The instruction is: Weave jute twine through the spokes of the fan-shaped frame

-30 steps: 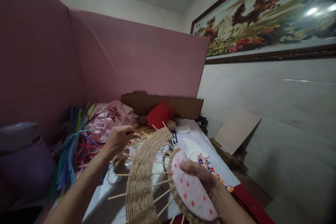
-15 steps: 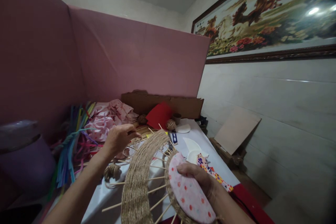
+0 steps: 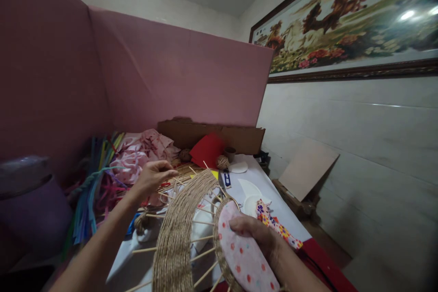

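Observation:
My right hand [image 3: 256, 235] grips a rounded pad covered in pink dotted fabric [image 3: 244, 255], thumb on top and fingers underneath. Twine edges this pad, and thin wooden sticks fan out from it through a wide curved band of woven twine [image 3: 181, 219]. Together they form one woven twine piece, tilted above the table. Just beyond the band's upper left edge, near the stick ends, my left hand [image 3: 157, 178] has its thumb and fingertips pressed together. Whatever lies in that pinch is too small to make out. A ball of twine [image 3: 142, 224] sits below my left wrist.
Scissors [image 3: 222, 189] and a blue utility knife [image 3: 227, 178] lie behind the piece. Flower-print fabric [image 3: 278, 226] and white cut shapes [image 3: 251, 196] are at the right. Pipe cleaners [image 3: 85, 210] and pink cloth [image 3: 137, 155] crowd the left; a red sheet [image 3: 207, 149] stands at the back.
My left hand has shifted slightly left, its fingers reaching out straighter. The woven piece has turned a little and moved left and down in my right hand's hold, uncovering more of the scissors.

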Demonstrator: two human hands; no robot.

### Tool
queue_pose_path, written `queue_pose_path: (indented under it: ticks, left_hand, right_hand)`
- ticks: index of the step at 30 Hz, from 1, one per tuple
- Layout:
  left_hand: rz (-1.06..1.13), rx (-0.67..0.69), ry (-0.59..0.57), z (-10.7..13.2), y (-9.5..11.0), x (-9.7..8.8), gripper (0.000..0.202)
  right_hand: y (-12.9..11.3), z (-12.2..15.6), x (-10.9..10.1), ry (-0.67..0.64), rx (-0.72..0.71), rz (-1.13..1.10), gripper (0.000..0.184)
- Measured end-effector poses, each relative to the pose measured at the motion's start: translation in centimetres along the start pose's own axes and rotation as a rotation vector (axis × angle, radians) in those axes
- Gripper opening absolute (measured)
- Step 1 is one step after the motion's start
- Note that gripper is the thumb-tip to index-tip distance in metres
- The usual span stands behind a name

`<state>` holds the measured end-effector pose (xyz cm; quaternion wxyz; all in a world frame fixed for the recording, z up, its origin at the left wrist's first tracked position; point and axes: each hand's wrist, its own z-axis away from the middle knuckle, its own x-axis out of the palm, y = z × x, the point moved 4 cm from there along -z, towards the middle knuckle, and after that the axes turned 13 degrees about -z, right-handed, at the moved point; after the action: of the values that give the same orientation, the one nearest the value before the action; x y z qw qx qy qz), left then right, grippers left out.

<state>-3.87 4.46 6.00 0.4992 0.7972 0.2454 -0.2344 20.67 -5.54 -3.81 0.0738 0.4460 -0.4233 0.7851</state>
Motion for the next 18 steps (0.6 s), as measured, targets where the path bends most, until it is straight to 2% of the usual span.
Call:
queue_pose_path:
  ticks: [13,18]
  left_hand:
    - [0.227,-0.067,-0.048,0.3,-1.1,4.3,0.022]
    - [0.352,-0.091,-0.083,0.5,-1.5,5.8,0.022]
  right_hand:
    - [0.0,0.2,0.0,-0.028,0.002,-0.027,0.029]
    - [0.0,0.1,-0.1,-0.057,-0.006,-0.034,0.034]
